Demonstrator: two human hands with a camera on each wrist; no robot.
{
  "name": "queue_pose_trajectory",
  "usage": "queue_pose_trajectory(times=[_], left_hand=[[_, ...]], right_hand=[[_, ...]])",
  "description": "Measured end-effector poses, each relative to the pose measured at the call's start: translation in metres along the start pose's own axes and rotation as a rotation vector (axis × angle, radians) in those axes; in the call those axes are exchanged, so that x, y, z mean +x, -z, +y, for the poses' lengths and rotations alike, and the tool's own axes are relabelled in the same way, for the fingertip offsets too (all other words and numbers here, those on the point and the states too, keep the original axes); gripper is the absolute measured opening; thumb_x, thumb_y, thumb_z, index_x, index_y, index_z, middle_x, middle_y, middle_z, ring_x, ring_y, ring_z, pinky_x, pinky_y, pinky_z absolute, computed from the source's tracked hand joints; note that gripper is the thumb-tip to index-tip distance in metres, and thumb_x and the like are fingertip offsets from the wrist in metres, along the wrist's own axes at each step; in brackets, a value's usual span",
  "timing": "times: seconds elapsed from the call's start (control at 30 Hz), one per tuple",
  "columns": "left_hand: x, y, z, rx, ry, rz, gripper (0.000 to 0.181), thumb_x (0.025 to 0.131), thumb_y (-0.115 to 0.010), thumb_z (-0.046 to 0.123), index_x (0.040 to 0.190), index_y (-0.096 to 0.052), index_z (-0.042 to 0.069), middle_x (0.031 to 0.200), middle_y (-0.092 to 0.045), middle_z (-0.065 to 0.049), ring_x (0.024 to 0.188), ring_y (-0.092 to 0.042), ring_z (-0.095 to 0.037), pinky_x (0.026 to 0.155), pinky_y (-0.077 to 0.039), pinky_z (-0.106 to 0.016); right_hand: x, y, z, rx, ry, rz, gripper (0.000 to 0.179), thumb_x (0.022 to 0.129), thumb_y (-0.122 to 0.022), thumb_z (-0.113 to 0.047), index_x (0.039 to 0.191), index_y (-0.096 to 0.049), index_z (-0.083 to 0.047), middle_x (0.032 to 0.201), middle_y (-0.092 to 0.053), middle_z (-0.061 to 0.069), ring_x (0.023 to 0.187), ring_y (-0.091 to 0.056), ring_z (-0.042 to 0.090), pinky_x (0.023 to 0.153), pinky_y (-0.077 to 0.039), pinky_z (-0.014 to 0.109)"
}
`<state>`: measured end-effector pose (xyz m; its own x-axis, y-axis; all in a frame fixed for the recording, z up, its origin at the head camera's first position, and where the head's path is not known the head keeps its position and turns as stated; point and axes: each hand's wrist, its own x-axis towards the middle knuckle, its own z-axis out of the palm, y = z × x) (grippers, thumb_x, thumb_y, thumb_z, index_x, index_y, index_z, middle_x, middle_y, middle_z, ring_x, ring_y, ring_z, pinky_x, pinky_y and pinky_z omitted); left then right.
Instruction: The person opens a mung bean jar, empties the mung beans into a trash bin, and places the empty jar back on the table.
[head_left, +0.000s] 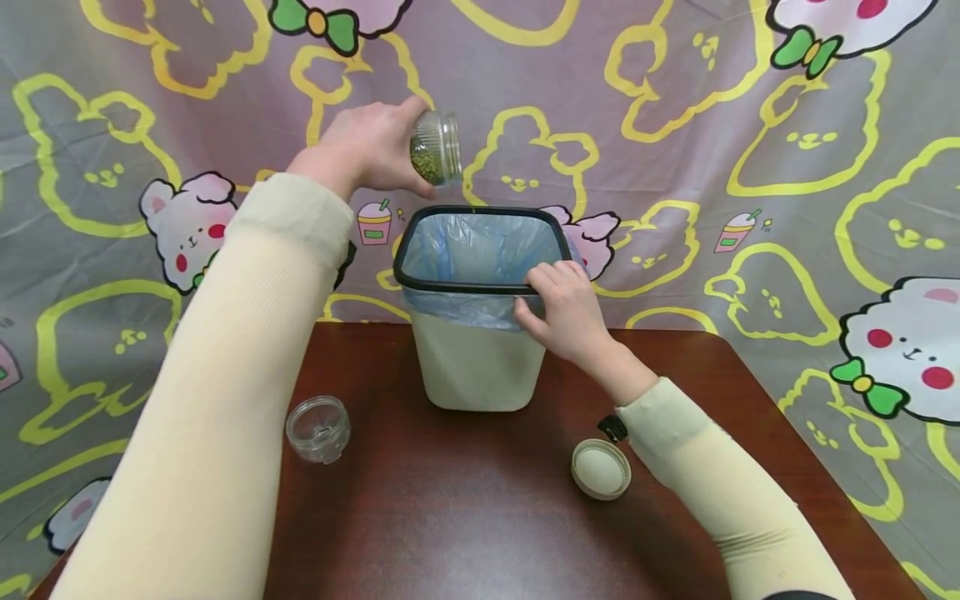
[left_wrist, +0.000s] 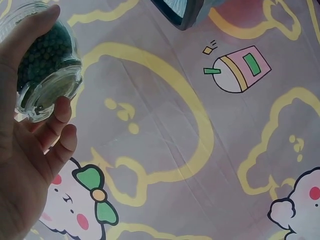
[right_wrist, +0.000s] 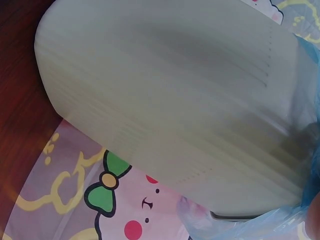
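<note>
My left hand (head_left: pixel 375 146) grips a clear ribbed glass jar (head_left: pixel 435 148) above the left side of a trash bin (head_left: pixel 480 358). The jar lies on its side, its uncovered mouth facing right, and small green beans (head_left: pixel 427 162) are inside it. In the left wrist view, thumb and fingers curl round the jar (left_wrist: pixel 75 75). A blue plastic bag (head_left: pixel 480 242) lines the bin, which stands upright on the table. At the bin's front right corner, my right hand (head_left: pixel 566 308) holds the black rim (head_left: pixel 457 286), fingers over it and thumb outside.
On the brown table (head_left: pixel 450 517), a small clear container (head_left: pixel 318 429) sits left of the bin. A round cream lid (head_left: pixel 600 469) lies at the right, near my right sleeve (head_left: pixel 705 458). A patterned curtain (head_left: pixel 675 125) hangs behind the table.
</note>
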<state>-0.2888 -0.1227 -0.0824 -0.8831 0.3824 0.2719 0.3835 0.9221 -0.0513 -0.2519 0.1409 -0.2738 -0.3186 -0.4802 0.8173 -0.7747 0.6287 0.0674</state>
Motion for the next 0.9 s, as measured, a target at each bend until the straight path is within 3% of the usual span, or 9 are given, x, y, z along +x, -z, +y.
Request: queue_pose_trajectory(times=[0.3, 0.57, 0.9], left_hand=[[0.0034, 0.0052, 0.0, 0.007, -0.027, 0.038, 0.094, 0.074, -0.079, 0.041, 0.146, -0.029, 0.008, 0.126, -0.054, -0.022, 0.108, -0.053, -0.037, 0.092, -0.044, -0.053], [0.0057, 0.0043, -0.0001, 0.02, -0.029, 0.014, 0.093, 0.074, -0.08, 0.039, 0.146, -0.029, 0.008, 0.127, -0.054, -0.022, 0.109, -0.053, -0.037, 0.092, -0.043, -0.054], [0.01, -0.0021, 0.0033, 0.012, -0.039, 0.01, 0.092, 0.073, -0.08, 0.037, 0.145, -0.03, 0.008, 0.127, -0.053, -0.021, 0.111, -0.052, -0.037, 0.095, -0.04, -0.054]], right_hand=[[0.002, -0.0003, -0.001, 0.004, -0.007, -0.012, 0.018, 0.087, -0.051, -0.017, 0.077, -0.048, -0.003, 0.07, -0.047, 0.006, 0.069, -0.045, 0.029, 0.075, -0.039, 0.047], [0.0028, 0.0014, -0.0014, 0.028, -0.008, -0.05, 0.018, 0.091, -0.049, -0.018, 0.08, -0.05, -0.004, 0.072, -0.046, 0.005, 0.069, -0.045, 0.027, 0.08, -0.039, 0.047], [0.0015, -0.0001, 0.0005, 0.02, -0.008, -0.042, 0.019, 0.091, -0.049, -0.019, 0.08, -0.05, -0.004, 0.072, -0.046, 0.005, 0.069, -0.046, 0.027, 0.081, -0.039, 0.047]])
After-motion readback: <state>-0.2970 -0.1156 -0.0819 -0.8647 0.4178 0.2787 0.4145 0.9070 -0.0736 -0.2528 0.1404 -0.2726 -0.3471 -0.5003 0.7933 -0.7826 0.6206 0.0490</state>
